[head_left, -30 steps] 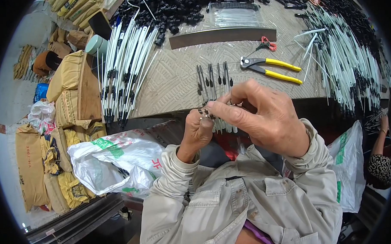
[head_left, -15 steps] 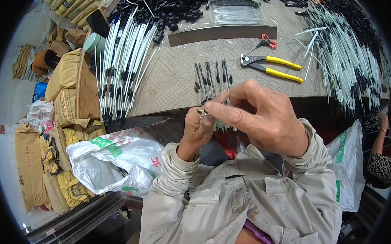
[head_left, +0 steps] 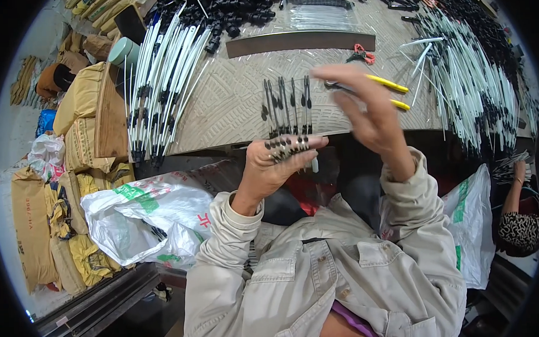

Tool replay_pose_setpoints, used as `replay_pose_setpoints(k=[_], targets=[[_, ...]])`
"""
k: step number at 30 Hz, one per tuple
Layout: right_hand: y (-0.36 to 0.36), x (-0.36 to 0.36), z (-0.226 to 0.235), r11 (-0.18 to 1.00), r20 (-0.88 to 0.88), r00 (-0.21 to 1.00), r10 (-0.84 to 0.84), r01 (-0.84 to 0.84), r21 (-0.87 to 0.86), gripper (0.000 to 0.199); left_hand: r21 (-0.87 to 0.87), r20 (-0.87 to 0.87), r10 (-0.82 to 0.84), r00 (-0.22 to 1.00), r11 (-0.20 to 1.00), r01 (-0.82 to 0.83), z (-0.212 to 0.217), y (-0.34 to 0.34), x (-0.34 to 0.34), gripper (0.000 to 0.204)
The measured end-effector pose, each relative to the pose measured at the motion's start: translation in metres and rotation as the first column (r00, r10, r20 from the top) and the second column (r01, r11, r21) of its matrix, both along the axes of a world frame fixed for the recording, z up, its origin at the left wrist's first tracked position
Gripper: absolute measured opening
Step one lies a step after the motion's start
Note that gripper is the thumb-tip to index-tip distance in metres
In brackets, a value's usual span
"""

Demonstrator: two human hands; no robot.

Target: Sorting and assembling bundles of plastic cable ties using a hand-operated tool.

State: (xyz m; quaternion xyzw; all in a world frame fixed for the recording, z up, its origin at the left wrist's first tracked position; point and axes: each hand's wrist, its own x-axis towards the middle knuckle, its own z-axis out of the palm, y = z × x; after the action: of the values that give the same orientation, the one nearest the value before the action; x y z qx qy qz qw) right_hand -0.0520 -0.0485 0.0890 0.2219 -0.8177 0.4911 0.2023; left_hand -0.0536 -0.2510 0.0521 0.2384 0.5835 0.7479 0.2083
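My left hand is closed around a fan of thin rods at the table's front edge. Their dark upper parts carry small black pieces and point away from me, over the tabletop. Small black bits show in a row along the fingers, and pale ends stick out below the hand. My right hand is raised to the right of it, blurred by motion, its fingers stretched out and the thumb apart. No object shows in it. Behind it lie end-cutting pliers with yellow handles; their head is mostly covered by the fingers.
White rods with black fittings lie in a bunch at left and a big heap at right. Red-handled snips lie by a metal strip. A clear tray is behind. White sacks flank me; another person's arm shows far right.
My right hand has left my left hand and swung up and right, in front of the pliers. The left hand keeps the rods and has turned so the row of black bits shows.
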Motion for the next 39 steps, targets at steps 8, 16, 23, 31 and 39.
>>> replay_pose_setpoints(k=[8, 16, 23, 31, 39], targets=[[-0.007, -0.012, -0.051, 0.716, 0.106, 0.979, 0.177, -0.201, 0.669, 0.062, -0.087, -0.203, -0.149, 0.968, 0.987, 0.134, -0.013, -0.005, -0.001, 0.026], [0.045, -0.136, 0.013, 0.69, 0.061, 0.963, -0.264, 0.145, 0.709, 0.017, -0.13, -0.082, -0.224, 0.971, 0.968, 0.213, -0.001, -0.01, -0.013, 0.032], [0.073, -0.192, -0.016, 0.619, 0.168, 0.888, -0.428, 0.153, 0.77, 0.015, -0.153, 0.029, -0.223, 0.974, 0.962, 0.225, 0.007, -0.007, -0.016, 0.029], [0.079, -0.181, -0.016, 0.69, -0.247, 0.899, -0.361, 0.436, 0.577, 0.012, -0.081, -0.022, -0.203, 0.979, 0.976, 0.201, 0.009, -0.002, -0.021, 0.025], [0.008, -0.007, 0.027, 0.994, -0.089, 0.992, -0.09, 0.096, 0.058, 0.019, -0.054, -0.116, -0.173, 0.978, 0.984, 0.167, -0.001, -0.004, -0.018, 0.02]])
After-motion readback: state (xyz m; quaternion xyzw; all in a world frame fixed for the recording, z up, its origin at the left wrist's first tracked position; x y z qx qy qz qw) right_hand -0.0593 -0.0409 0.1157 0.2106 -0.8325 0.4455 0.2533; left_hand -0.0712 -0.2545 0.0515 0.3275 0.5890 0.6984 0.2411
